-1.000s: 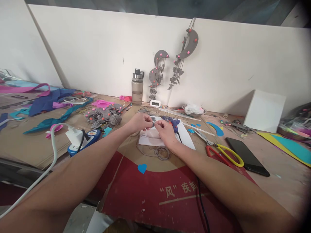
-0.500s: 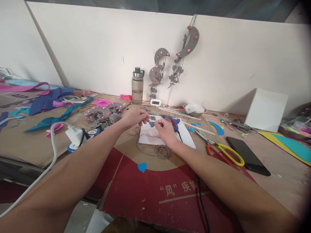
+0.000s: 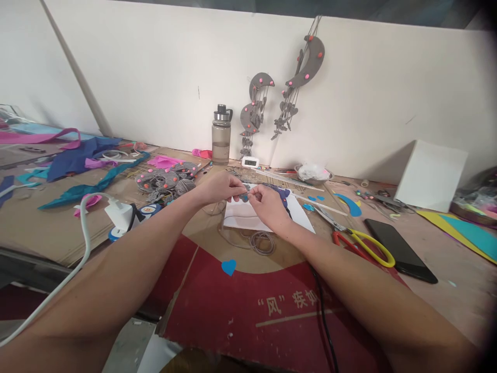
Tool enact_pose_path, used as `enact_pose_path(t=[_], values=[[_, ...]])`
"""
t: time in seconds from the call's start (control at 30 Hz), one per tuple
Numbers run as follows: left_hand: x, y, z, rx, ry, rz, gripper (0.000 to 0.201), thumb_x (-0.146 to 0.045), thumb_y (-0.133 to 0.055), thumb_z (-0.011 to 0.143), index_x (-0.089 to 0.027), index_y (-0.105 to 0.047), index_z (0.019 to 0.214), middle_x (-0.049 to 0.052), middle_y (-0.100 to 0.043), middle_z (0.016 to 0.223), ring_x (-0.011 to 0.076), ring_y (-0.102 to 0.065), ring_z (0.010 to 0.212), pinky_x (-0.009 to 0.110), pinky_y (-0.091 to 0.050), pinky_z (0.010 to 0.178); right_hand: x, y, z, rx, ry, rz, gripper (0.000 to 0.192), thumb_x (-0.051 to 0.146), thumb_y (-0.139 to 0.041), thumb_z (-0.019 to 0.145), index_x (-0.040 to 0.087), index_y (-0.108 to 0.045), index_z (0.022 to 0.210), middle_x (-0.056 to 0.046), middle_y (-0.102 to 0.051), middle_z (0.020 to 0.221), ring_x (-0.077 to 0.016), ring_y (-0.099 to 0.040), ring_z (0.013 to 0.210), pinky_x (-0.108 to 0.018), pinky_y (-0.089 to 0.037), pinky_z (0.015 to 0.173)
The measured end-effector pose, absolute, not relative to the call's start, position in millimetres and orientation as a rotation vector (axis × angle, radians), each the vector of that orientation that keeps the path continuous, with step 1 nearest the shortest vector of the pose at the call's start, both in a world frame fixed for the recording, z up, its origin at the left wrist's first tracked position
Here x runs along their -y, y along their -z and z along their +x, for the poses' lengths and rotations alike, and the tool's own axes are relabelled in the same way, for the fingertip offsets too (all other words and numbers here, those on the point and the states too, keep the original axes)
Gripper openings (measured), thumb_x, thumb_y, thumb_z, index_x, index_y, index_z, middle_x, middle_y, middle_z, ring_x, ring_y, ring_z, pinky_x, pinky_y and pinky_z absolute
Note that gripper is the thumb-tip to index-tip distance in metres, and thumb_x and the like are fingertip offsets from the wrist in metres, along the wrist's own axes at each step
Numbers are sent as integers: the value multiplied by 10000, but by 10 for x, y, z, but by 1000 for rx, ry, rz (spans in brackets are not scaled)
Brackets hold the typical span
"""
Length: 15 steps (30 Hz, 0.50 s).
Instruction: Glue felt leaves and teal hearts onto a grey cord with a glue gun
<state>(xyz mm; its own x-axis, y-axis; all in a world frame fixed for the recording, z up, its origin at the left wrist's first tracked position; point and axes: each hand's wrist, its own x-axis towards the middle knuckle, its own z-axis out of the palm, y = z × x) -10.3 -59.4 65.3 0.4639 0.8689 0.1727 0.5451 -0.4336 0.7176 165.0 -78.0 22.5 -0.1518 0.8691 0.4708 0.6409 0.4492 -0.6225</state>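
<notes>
Above a white sheet (image 3: pixel 237 220), my left hand (image 3: pixel 225 187) and my right hand (image 3: pixel 267 203) meet fingertip to fingertip. Both are closed in a pinch, and whatever is between the fingers is too small to name. Small dark grey pieces (image 3: pixel 244 197), one with a bit of blue, show just behind and below the fingertips. A dark blue glue gun (image 3: pixel 284 194) lies on the sheet, partly hidden by my right hand. Grey cord (image 3: pixel 262 243) is coiled in front of the sheet, and a blue heart (image 3: pixel 229 267) rests on the cardboard (image 3: pixel 217 305) nearer to me.
Scissors (image 3: pixel 351 235) and a black phone (image 3: pixel 399 250) lie right. A water bottle (image 3: pixel 221 140) stands by the wall, near hanging grey moon ornaments (image 3: pixel 310 65). At left are felt scraps (image 3: pixel 77 155), a grey decorated pile (image 3: pixel 165 180) and a white plug (image 3: pixel 119 215) with its cable.
My left hand has moved slightly right and its fingertips have come together with those of my right hand. The whole view has shifted a little.
</notes>
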Motion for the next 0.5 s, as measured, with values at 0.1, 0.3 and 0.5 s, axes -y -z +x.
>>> enact_pose_path(t=[0.1, 0.3, 0.5], values=[[610, -670, -112, -1174, -705, 2110, 208, -311, -636, 713, -154, -753, 783, 26, -683, 622, 109, -597, 533, 175, -447, 508, 789, -249, 1657, 1936, -234, -1279, 98, 248, -505, 803, 196, -579, 765, -2, -551, 687, -149, -489, 677, -283, -361, 665], [613, -597, -59, -1193, -678, 2132, 162, -230, -634, 679, -153, -747, 765, 21, -670, 570, 146, -654, 580, 194, -484, 531, 783, -221, 1678, 2064, -30, -1172, 85, 202, -478, 824, 196, -562, 817, -37, -574, 780, -176, -511, 748, -304, -375, 687], [571, -551, -26, -1248, -851, 1980, 111, -200, -638, 676, -132, -698, 740, 33, -682, 600, 147, -657, 568, 211, -502, 531, 816, -251, 1668, 2000, -151, -1128, 167, 224, -466, 840, 178, -517, 992, -53, -574, 852, -174, -522, 746, -312, -406, 697]])
